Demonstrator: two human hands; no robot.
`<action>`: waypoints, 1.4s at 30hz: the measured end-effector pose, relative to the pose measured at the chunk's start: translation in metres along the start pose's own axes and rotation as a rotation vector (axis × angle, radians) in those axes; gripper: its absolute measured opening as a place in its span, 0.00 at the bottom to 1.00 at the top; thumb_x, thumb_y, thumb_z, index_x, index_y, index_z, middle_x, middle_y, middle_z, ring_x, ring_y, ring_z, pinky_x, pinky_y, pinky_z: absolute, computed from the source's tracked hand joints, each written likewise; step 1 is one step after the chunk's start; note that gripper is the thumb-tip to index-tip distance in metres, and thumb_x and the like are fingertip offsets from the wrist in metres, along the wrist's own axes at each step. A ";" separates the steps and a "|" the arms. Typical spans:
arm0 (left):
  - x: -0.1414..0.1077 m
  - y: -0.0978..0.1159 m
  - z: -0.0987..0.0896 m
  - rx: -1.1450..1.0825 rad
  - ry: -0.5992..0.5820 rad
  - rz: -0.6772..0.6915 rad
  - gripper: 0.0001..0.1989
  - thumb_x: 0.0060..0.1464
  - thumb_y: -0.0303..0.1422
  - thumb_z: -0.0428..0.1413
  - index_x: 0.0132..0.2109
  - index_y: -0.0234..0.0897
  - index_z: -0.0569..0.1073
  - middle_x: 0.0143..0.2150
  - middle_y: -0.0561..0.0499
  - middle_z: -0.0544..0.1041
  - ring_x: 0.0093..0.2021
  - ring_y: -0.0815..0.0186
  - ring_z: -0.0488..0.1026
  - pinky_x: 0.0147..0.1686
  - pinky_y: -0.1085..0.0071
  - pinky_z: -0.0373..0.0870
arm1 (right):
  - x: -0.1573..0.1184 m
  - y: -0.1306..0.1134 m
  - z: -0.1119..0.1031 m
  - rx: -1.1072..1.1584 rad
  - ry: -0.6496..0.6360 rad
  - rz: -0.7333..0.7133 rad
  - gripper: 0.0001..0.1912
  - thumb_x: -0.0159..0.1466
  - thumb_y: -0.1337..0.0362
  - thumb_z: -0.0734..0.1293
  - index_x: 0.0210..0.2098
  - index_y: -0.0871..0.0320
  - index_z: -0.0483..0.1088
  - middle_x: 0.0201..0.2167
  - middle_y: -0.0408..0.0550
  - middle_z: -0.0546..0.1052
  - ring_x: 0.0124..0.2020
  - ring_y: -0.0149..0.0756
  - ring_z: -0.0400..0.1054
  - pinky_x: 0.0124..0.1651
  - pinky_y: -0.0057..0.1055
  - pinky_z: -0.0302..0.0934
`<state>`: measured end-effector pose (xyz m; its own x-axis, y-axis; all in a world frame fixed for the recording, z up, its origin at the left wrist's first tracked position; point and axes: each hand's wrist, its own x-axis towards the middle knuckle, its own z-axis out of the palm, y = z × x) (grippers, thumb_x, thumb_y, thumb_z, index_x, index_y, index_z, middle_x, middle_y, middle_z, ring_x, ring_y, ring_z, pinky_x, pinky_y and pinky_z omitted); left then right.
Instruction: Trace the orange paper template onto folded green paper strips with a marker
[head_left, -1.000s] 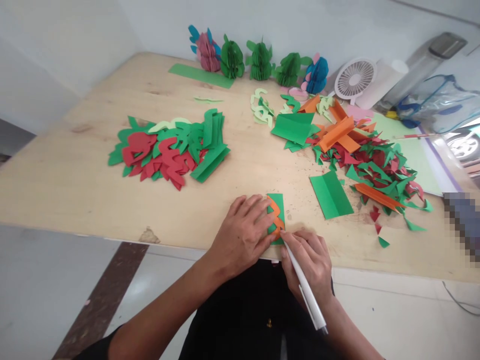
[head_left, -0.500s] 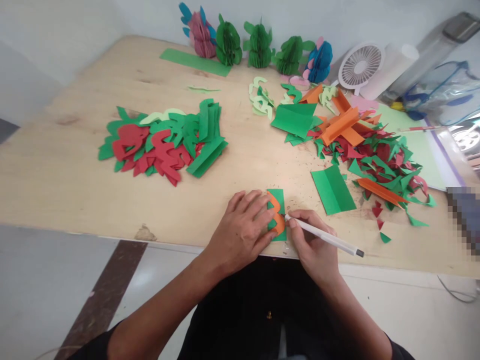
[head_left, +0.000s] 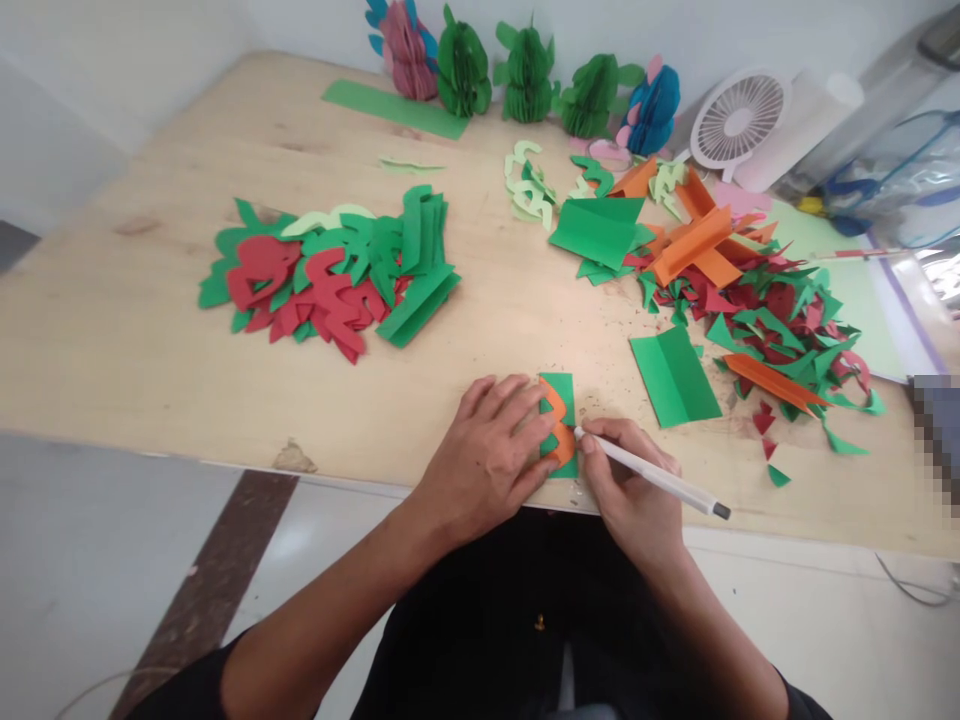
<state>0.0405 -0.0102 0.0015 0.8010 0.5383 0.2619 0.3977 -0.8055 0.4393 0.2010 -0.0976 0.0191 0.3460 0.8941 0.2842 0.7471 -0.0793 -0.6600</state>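
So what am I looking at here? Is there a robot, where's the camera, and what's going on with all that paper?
There is no robot: these are a person's two bare hands, seen by a camera worn on the head, looking forward and down. The left hand lies flat, its fingers over an orange cutout on a piece of green paper. The right hand holds a white pen, its tip end by the paper's right edge; whether it touches is too small to tell.

On the wooden table, red and green cutouts lie to the left and mixed scraps to the right. Along the back stand five paper figures and a white fan.
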 end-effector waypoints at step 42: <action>-0.002 0.001 0.003 0.067 0.018 0.005 0.12 0.62 0.38 0.52 0.48 0.36 0.73 0.61 0.42 0.69 0.64 0.50 0.59 0.62 0.49 0.56 | -0.028 -0.003 -0.007 -0.080 0.044 -0.104 0.04 0.64 0.68 0.64 0.32 0.55 0.69 0.25 0.41 0.77 0.26 0.32 0.71 0.32 0.29 0.63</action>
<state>0.0403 -0.0127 -0.0015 0.7952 0.5379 0.2799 0.4229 -0.8228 0.3797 0.1927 -0.1254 0.0176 0.2876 0.8794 0.3794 0.8223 -0.0237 -0.5685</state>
